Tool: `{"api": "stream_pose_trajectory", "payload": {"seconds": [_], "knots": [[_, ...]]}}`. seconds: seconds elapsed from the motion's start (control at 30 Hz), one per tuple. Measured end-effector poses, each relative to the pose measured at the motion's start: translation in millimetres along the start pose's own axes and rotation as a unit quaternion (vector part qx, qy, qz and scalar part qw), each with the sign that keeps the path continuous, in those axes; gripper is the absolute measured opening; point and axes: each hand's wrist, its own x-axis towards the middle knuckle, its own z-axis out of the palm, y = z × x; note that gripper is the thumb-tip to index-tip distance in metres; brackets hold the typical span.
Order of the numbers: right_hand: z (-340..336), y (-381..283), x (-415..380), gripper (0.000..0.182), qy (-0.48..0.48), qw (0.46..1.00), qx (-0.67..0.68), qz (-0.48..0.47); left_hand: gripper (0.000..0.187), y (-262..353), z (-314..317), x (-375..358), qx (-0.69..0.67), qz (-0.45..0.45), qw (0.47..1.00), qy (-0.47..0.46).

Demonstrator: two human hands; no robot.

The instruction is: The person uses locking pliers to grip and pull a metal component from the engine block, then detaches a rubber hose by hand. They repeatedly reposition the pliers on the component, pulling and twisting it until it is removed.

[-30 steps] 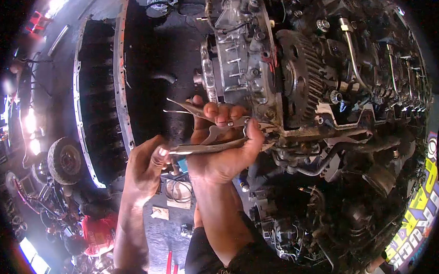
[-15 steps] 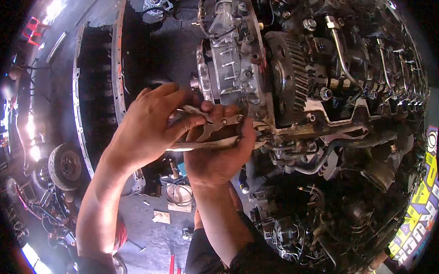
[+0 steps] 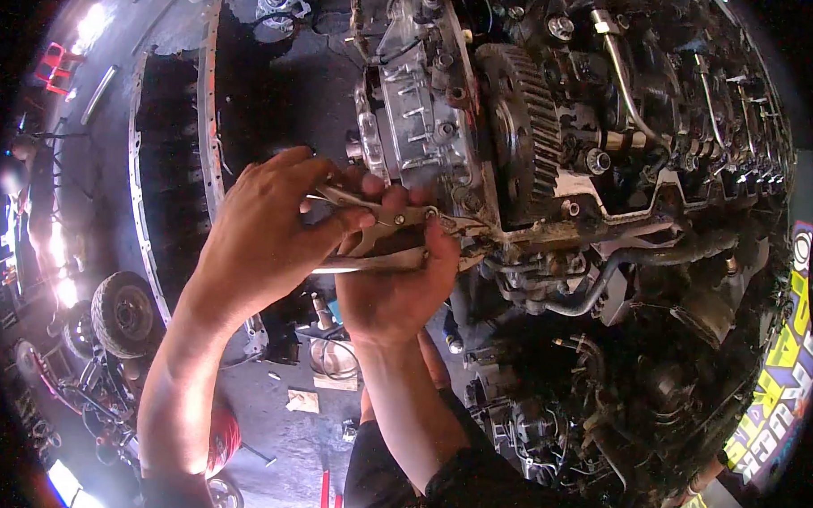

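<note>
Locking pliers [image 3: 385, 216], bare metal with rivets, lie across both my hands, their jaws toward the engine's front cover. My right hand [image 3: 392, 294] is wrapped round them from below, with its thumb up along the lever side and fingertips over the upper edge. My left hand [image 3: 269, 209] closes on the handle end, thumb and fingers pinching it. Just beyond the jaws are the engine's lower edge and some pipes [image 3: 548, 295]. The ribbed metal front cover [image 3: 420, 120] stands right above my fingers, with a large toothed gear [image 3: 518, 132] beside it.
The long engine block [image 3: 643, 155] fills the upper right, with metal pipes along it. A dark pan with a metal flange [image 3: 210, 113] lies at the left. Wheels [image 3: 122, 314], a cardboard piece [image 3: 303, 401] and red handles [image 3: 331, 493] are on the floor. Another person's arm [image 3: 705, 475] shows lower right.
The view has shifted slightly, moving the engine a little left and up in it. Both hands keep their hold on the pliers, which have moved slightly up and left in view.
</note>
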Motion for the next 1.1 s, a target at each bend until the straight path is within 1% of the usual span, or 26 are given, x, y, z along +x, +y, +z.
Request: {"api": "stream_pose_trajectory", "payload": {"seconds": [0.07,0.1,0.17,0.2,0.27,0.3,0.4,0.47,0.5,0.6,0.63,0.73,0.77,0.97,1.1], "knots": [[-5,0,3,0.023,-0.010,0.999,0.038,0.008,0.043,3,-2,-2,0.000,-0.002,1.000,-0.016],[-6,1,5,0.021,-0.014,0.998,0.058,0.012,0.052,5,-4,-8,0.032,0.030,0.999,-0.012],[-4,4,9,0.021,-0.004,0.998,0.065,-0.020,0.072,9,-7,-20,0.096,0.098,0.991,-0.004],[-2,5,9,0.022,0.004,0.997,0.069,-0.038,0.080,15,-11,-21,0.122,0.096,0.987,-0.033],[0,4,8,0.020,0.036,0.998,0.048,-0.027,0.096,24,-19,-22,0.176,0.092,0.976,-0.088],[1,4,7,0.019,0.052,0.998,0.037,-0.020,0.092,27,-17,-23,0.192,0.120,0.971,-0.075],[8,5,7,0.020,0.068,0.997,0.023,-0.032,0.075,27,-3,-23,0.293,0.129,0.947,-0.010],[8,7,9,0.020,0.055,0.997,0.041,-0.032,0.062,2,23,-23,0.320,0.154,0.928,0.111],[7,8,10,0.020,0.048,0.997,0.050,-0.033,0.050,-1,25,-22,0.330,0.170,0.921,0.117],[4,5,9,0.022,0.046,0.998,0.032,-0.016,0.046,-12,33,-18,0.322,0.175,0.924,0.112],[4,4,10,0.023,0.043,0.998,0.035,-0.016,0.039,-10,34,-16,0.298,0.180,0.929,0.127],[3,6,9,0.027,0.040,0.998,0.040,-0.015,0.034,-10,31,-16,0.301,0.187,0.929,0.110],[3,6,9,0.028,0.038,0.998,0.039,-0.019,0.030,-9,32,-14,0.291,0.194,0.929,0.122],[3,8,12,0.030,0.024,0.998,0.021,-0.049,0.030,-10,34,-15,0.299,0.180,0.930,0.118],[0,6,13,0.030,0.008,0.999,0.013,-0.043,0.026,-7,33,-14,0.317,0.199,0.918,0.133]]}}
